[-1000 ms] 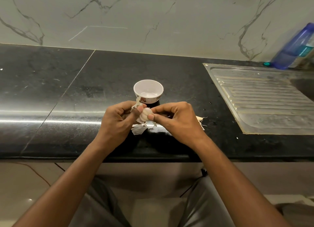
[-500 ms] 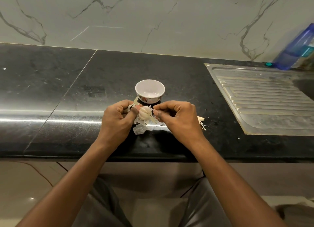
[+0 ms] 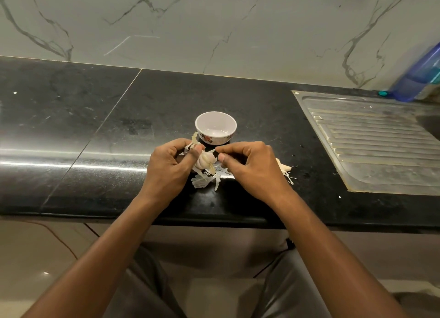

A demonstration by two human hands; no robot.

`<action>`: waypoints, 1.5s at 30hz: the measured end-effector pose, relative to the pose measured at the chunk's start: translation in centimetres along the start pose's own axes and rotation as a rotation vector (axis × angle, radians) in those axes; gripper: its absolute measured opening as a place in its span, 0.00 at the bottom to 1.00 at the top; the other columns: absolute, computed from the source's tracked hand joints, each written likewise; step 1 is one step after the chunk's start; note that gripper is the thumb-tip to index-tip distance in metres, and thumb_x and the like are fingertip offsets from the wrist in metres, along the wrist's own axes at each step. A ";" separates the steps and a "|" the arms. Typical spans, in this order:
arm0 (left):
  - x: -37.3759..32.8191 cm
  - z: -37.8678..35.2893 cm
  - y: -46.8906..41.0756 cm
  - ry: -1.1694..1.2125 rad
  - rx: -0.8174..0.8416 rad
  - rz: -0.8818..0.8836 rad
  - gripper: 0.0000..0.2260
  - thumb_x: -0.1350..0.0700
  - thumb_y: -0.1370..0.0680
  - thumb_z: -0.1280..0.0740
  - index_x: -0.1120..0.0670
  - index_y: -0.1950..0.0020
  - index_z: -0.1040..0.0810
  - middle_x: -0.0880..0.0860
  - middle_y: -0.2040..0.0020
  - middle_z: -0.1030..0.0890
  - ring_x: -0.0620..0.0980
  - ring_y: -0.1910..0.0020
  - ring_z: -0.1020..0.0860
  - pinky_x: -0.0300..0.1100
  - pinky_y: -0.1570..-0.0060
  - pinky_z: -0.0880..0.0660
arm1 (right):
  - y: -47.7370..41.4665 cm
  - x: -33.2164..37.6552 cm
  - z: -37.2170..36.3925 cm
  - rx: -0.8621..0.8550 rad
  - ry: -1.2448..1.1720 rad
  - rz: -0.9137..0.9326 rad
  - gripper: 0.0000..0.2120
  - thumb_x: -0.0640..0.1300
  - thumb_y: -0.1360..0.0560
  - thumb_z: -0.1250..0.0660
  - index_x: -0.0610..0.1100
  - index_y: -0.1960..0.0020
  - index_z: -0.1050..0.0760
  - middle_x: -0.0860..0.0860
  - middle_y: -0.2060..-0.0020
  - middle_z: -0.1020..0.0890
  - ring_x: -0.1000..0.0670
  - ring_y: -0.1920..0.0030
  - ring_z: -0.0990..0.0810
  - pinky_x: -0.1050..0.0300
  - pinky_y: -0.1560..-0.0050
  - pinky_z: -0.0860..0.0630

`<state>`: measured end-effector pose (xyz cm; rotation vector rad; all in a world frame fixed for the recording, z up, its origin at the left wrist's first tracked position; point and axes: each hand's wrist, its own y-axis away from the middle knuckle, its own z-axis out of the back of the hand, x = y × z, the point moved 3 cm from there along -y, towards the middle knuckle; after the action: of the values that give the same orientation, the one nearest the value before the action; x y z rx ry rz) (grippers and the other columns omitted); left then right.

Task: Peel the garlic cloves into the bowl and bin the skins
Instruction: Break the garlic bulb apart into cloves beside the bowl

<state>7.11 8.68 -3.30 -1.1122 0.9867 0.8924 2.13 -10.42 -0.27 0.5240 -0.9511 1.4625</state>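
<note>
Head view, looking down on a black stone surface [image 3: 78,117]. Left hand [image 3: 167,168], its grip closed around a garlic bulb [image 3: 206,160], thumb pressed on the bulb's near side. Right hand [image 3: 252,166], thumb and forefinger pinched together just beside the bulb; whether a strip of skin lies between them cannot be told. Loose skins [image 3: 204,180] lie on the surface beneath the bulb. White flowered bowl [image 3: 216,127] stands just behind the hands, nothing seen inside. More garlic pieces [image 3: 284,167] lie right of the right hand. Steel drainboard [image 3: 371,141] and blue bottle [image 3: 419,77] at far right.
</note>
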 end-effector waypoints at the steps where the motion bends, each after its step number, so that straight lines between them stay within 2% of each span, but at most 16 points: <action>1: 0.0 0.0 0.0 0.006 0.002 -0.001 0.08 0.55 0.16 0.30 0.56 0.51 0.15 0.55 0.59 0.13 0.61 0.60 0.15 0.65 0.54 0.18 | 0.0 0.2 0.0 0.026 -0.023 0.012 0.12 0.44 0.22 0.23 0.50 0.39 0.13 0.58 0.55 0.11 0.60 0.53 0.13 0.57 0.45 0.16; 3: 0.0 0.1 0.0 0.021 0.013 0.002 0.07 0.56 0.16 0.31 0.57 0.50 0.15 0.57 0.58 0.13 0.65 0.58 0.15 0.67 0.53 0.19 | 0.0 0.5 -0.2 0.089 -0.043 0.050 0.17 0.43 0.24 0.21 0.49 0.36 0.14 0.56 0.51 0.12 0.60 0.50 0.13 0.59 0.43 0.16; 6: -0.1 0.0 0.1 0.096 0.037 0.022 0.08 0.58 0.16 0.31 0.61 0.48 0.15 0.59 0.54 0.12 0.63 0.54 0.13 0.65 0.48 0.17 | 0.0 0.8 -0.6 0.105 0.002 0.123 0.17 0.42 0.24 0.21 0.50 0.36 0.14 0.56 0.50 0.11 0.61 0.50 0.13 0.60 0.43 0.16; 11: -0.4 -0.2 0.5 0.192 0.137 0.023 0.09 0.61 0.21 0.26 0.61 0.41 0.15 0.59 0.50 0.12 0.61 0.50 0.13 0.50 0.46 0.15 | -0.1 1.0 -0.5 0.086 -0.027 0.168 0.13 0.46 0.21 0.23 0.48 0.37 0.14 0.56 0.48 0.11 0.62 0.48 0.13 0.58 0.43 0.16; 14: -0.2 -0.2 0.3 0.200 0.165 0.011 0.09 0.62 0.20 0.27 0.62 0.40 0.16 0.59 0.48 0.12 0.59 0.50 0.12 0.46 0.48 0.15 | -0.1 1.1 -0.3 0.119 0.038 0.230 0.12 0.46 0.19 0.25 0.48 0.37 0.14 0.55 0.46 0.11 0.60 0.46 0.14 0.56 0.44 0.16; 18: 0.0 0.0 0.2 0.207 0.160 0.017 0.09 0.63 0.19 0.29 0.64 0.41 0.16 0.60 0.49 0.12 0.63 0.50 0.13 0.51 0.47 0.15 | -0.4 0.9 -0.6 0.126 0.156 0.312 0.12 0.44 0.18 0.27 0.48 0.35 0.15 0.54 0.47 0.12 0.55 0.47 0.15 0.51 0.46 0.17; 22: 0.0 0.3 0.2 0.222 0.158 0.030 0.08 0.64 0.20 0.28 0.64 0.42 0.15 0.62 0.50 0.12 0.67 0.50 0.14 0.57 0.45 0.16 | -0.8 0.6 -0.6 0.162 0.167 0.321 0.12 0.43 0.17 0.29 0.48 0.35 0.15 0.53 0.48 0.13 0.54 0.48 0.15 0.50 0.46 0.18; 25: 0.1 0.3 0.1 0.241 0.157 0.040 0.09 0.64 0.21 0.28 0.65 0.42 0.15 0.63 0.49 0.13 0.67 0.49 0.14 0.55 0.45 0.15 | -1.0 0.6 -0.5 0.176 0.158 0.323 0.13 0.42 0.16 0.31 0.49 0.33 0.16 0.52 0.46 0.14 0.54 0.45 0.16 0.52 0.43 0.19; 29: 0.3 0.3 0.1 0.238 0.132 0.051 0.08 0.65 0.22 0.27 0.64 0.43 0.15 0.61 0.51 0.12 0.62 0.53 0.14 0.48 0.49 0.15 | -1.2 0.6 -0.7 0.172 0.168 0.299 0.13 0.41 0.14 0.34 0.49 0.32 0.17 0.53 0.43 0.15 0.56 0.41 0.18 0.54 0.39 0.22; 35: 0.5 0.6 0.0 0.283 0.090 0.070 0.10 0.64 0.23 0.26 0.64 0.42 0.15 0.61 0.49 0.12 0.62 0.52 0.15 0.52 0.48 0.17 | -1.1 0.0 0.1 0.148 -0.015 0.103 0.10 0.47 0.14 0.34 0.52 0.37 0.16 0.57 0.47 0.13 0.54 0.44 0.15 0.46 0.39 0.19; 38: 0.6 0.5 0.0 0.280 0.081 0.073 0.10 0.63 0.23 0.25 0.63 0.42 0.15 0.61 0.49 0.12 0.61 0.54 0.16 0.50 0.49 0.17 | -0.7 -0.2 1.6 0.137 -0.046 0.060 0.10 0.48 0.16 0.31 0.52 0.37 0.15 0.59 0.48 0.12 0.57 0.45 0.15 0.50 0.38 0.18; 42: 0.7 0.5 0.1 0.289 0.063 0.073 0.10 0.63 0.23 0.25 0.64 0.43 0.15 0.62 0.49 0.12 0.65 0.53 0.17 0.47 0.51 0.16 | -0.4 -1.0 4.0 0.019 -0.002 0.024 0.09 0.49 0.18 0.27 0.51 0.40 0.14 0.60 0.54 0.13 0.58 0.51 0.15 0.57 0.45 0.17; 45: 0.6 0.5 0.1 0.289 0.067 0.067 0.11 0.62 0.23 0.25 0.63 0.42 0.15 0.62 0.49 0.12 0.64 0.54 0.17 0.46 0.52 0.16 | -0.3 -1.9 5.9 -0.017 0.021 -0.021 0.09 0.51 0.19 0.27 0.53 0.40 0.14 0.58 0.55 0.13 0.58 0.53 0.15 0.61 0.51 0.18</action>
<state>7.27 9.22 -3.87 -1.1775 1.2885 0.7592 1.36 -16.31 1.61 0.5040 -0.9383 1.4369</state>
